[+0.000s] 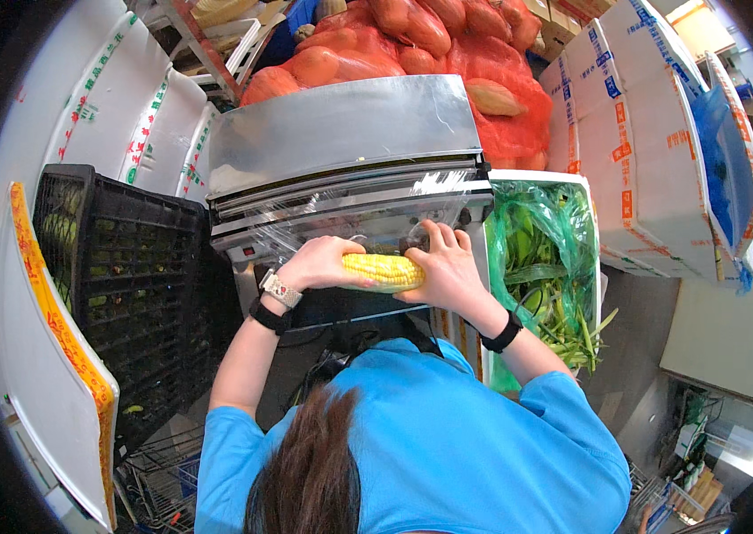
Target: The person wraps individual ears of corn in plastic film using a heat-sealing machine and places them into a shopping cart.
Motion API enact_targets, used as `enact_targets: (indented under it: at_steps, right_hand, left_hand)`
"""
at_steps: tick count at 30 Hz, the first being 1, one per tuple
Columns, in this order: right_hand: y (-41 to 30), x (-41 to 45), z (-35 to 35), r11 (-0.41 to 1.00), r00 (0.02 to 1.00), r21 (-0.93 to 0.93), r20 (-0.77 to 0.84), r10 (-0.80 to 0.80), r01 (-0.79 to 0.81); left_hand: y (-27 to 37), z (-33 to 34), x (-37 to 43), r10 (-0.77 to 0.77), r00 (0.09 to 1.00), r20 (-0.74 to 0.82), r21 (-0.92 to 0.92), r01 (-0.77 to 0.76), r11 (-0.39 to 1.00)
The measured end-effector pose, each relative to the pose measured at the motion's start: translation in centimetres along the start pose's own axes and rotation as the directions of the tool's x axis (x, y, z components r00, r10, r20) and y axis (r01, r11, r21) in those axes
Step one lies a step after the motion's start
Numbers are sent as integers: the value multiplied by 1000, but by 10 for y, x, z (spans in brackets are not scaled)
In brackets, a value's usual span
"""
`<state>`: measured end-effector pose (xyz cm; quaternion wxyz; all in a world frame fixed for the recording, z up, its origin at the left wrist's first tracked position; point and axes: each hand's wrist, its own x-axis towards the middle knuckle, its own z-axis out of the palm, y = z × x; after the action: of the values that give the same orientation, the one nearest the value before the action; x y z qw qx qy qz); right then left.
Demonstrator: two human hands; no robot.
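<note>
Between my two hands an ear of yellow corn lies crosswise, its husk stripped off. My left hand grips the cob's left end, and my right hand grips the right end with several fingers raised. Clear plastic film stretches from the cling-film wrapping machine down toward the corn and both hands. How far the film covers the cob is hard to make out. The machine has a broad metal cover, and a red switch sits at its front left.
To the right, a white foam box lined with green plastic holds corn husks. A black plastic crate stands at left. Red mesh sacks of large produce are piled behind the machine. White foam boxes are stacked at far right, others at far left.
</note>
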<state>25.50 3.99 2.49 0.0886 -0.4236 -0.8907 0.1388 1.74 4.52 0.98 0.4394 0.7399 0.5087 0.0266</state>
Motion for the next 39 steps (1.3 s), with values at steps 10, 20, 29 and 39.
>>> enact_targets:
  at_steps: [10, 20, 29, 39]
  right_hand:
    - [26, 37, -1, 997, 866, -71, 500, 30, 6]
    - [21, 11, 33, 863, 768, 253, 605, 211, -436]
    - [-43, -54, 78, 73, 710, 728, 634, 305, -681]
    - [-93, -88, 119, 57, 811, 809, 585, 22, -585]
  left_hand:
    - [-21, 5, 19, -8, 994, 104, -268, 36, 963]
    - [-29, -2, 33, -4, 989, 148, -147, 26, 989]
    - [8, -19, 28, -32, 931, 363, 118, -12, 993]
    - [20, 38, -28, 86, 982, -168, 321, -28, 947]
